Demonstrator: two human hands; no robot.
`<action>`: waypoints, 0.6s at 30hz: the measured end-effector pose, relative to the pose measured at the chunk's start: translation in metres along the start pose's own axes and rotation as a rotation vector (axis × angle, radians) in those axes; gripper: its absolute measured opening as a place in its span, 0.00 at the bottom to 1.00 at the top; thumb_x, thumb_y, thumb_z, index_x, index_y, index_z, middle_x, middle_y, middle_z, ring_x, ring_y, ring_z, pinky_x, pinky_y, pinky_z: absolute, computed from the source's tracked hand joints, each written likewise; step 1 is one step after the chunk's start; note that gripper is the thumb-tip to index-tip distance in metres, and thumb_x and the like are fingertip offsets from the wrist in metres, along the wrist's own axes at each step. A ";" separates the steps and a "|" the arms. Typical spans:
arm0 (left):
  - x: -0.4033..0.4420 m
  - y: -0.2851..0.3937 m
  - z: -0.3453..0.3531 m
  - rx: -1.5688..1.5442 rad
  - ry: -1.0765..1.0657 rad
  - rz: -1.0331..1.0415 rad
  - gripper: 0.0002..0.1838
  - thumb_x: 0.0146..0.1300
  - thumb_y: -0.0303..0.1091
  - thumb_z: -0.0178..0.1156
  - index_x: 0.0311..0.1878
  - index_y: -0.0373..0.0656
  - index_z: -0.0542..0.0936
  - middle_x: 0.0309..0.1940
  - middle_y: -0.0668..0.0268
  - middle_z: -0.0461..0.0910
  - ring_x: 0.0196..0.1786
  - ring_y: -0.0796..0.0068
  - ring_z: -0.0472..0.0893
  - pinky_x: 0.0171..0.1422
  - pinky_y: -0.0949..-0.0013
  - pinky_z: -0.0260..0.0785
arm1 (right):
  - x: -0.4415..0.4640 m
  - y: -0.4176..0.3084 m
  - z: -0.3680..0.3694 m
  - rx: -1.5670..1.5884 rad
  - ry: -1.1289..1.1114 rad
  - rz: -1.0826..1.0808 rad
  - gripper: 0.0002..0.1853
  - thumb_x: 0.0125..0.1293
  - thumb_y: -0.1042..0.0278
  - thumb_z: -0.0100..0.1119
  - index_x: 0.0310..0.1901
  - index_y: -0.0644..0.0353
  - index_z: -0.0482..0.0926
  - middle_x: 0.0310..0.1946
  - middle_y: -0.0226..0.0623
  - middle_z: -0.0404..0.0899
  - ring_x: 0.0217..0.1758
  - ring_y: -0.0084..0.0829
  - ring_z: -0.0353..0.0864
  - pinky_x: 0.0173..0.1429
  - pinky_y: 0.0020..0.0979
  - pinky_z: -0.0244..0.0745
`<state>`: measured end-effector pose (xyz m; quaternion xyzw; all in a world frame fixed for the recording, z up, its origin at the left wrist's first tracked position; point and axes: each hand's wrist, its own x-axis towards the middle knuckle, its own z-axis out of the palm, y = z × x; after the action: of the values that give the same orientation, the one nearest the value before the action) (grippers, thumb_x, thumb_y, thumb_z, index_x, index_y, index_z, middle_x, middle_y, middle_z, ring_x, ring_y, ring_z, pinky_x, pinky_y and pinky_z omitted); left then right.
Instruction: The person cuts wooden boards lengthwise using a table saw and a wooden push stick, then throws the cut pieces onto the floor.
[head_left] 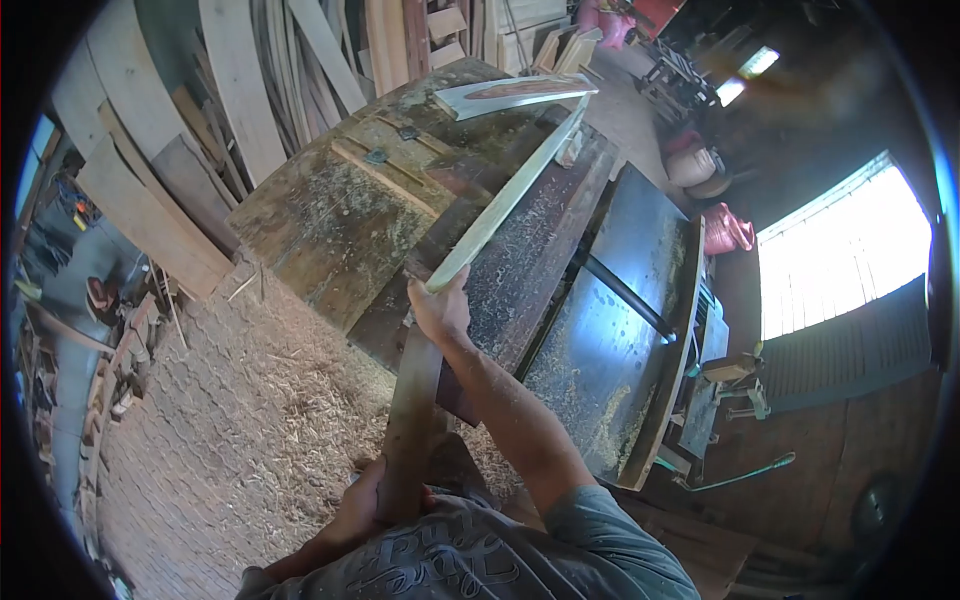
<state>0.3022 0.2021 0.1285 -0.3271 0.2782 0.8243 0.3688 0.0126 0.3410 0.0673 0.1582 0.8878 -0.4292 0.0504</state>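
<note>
A long wooden board (508, 199) runs from my body out over the workbench, tilted so its narrow pale edge shows. My right hand (440, 308) is closed around it near the middle, thumb and fingers on its sides. Close to my waist, my left hand (360, 502) grips the near end, its fingers partly hidden behind the wood. The board's far end reaches a second board (520, 92), pale with a brown streak, lying at the bench's far edge. Beneath is the worn wooden bench top (330, 225), strewn with shavings.
Right of the bench stands a machine's metal table (625, 260) with a dark bar across it. Planks (235, 85) lean at the back left. Wood shavings (300, 400) cover the brick floor. A pink sack (727, 230) sits near the bright window (845, 250).
</note>
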 end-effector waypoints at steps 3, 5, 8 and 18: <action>0.003 -0.001 0.005 0.006 -0.005 0.009 0.35 0.87 0.59 0.35 0.63 0.34 0.78 0.41 0.50 0.88 0.45 0.54 0.89 0.57 0.54 0.83 | -0.001 -0.003 -0.009 0.049 -0.001 0.001 0.65 0.64 0.41 0.66 0.85 0.75 0.37 0.58 0.72 0.83 0.62 0.65 0.86 0.67 0.51 0.80; 0.006 -0.001 0.009 0.009 -0.011 0.009 0.36 0.87 0.59 0.34 0.62 0.34 0.78 0.41 0.50 0.87 0.45 0.54 0.89 0.57 0.54 0.83 | -0.002 -0.010 -0.019 0.066 -0.045 0.018 0.64 0.64 0.41 0.66 0.85 0.74 0.36 0.58 0.72 0.83 0.61 0.66 0.86 0.67 0.52 0.81; 0.010 0.001 0.016 0.060 0.017 0.029 0.36 0.86 0.60 0.30 0.60 0.36 0.78 0.40 0.49 0.87 0.45 0.54 0.88 0.57 0.53 0.80 | 0.005 -0.004 -0.019 0.089 -0.011 -0.021 0.64 0.65 0.42 0.66 0.85 0.74 0.36 0.58 0.71 0.84 0.60 0.66 0.87 0.66 0.52 0.81; 0.030 -0.005 0.015 0.039 0.000 0.057 0.37 0.87 0.60 0.31 0.64 0.35 0.77 0.44 0.48 0.86 0.48 0.53 0.88 0.58 0.51 0.82 | 0.022 0.002 -0.025 0.040 -0.026 -0.013 0.63 0.63 0.40 0.73 0.82 0.74 0.44 0.60 0.70 0.82 0.61 0.64 0.87 0.65 0.54 0.83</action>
<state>0.2856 0.2281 0.1150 -0.3121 0.3034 0.8290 0.3512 -0.0066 0.3671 0.0770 0.1477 0.8793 -0.4493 0.0560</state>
